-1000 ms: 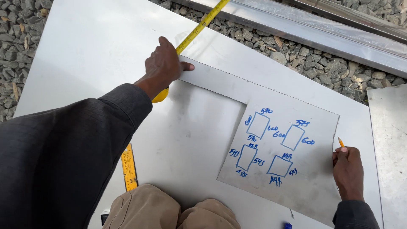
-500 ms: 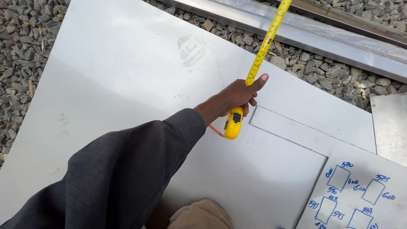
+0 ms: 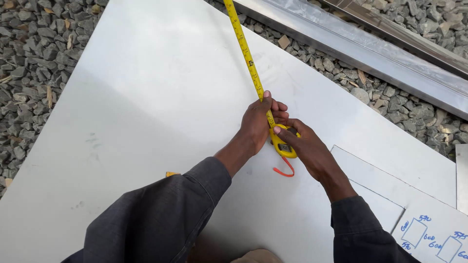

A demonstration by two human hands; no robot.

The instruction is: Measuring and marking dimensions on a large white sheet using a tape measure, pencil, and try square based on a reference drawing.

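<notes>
A yellow tape measure (image 3: 284, 146) lies on a large sheet of shiny metal (image 3: 146, 107), its blade (image 3: 243, 46) pulled out toward the far edge. My left hand (image 3: 258, 122) pinches the blade against the sheet just ahead of the case. From the right, my right hand (image 3: 307, 148) grips the case, its thumb resting on top. An orange wrist strap (image 3: 284, 170) trails from the case toward me.
Grey gravel (image 3: 34, 63) surrounds the sheet. Long metal profiles (image 3: 370, 48) lie across the gravel at the top right. A smaller sheet with blue sketched rectangles (image 3: 434, 234) lies at the bottom right. Another yellow item (image 3: 171, 174) peeks out by my left sleeve.
The view has swung left, away from the sketched sheet. My right hand has come over from the sketched sheet and taken the tape case. My left hand has shifted onto the blade.
</notes>
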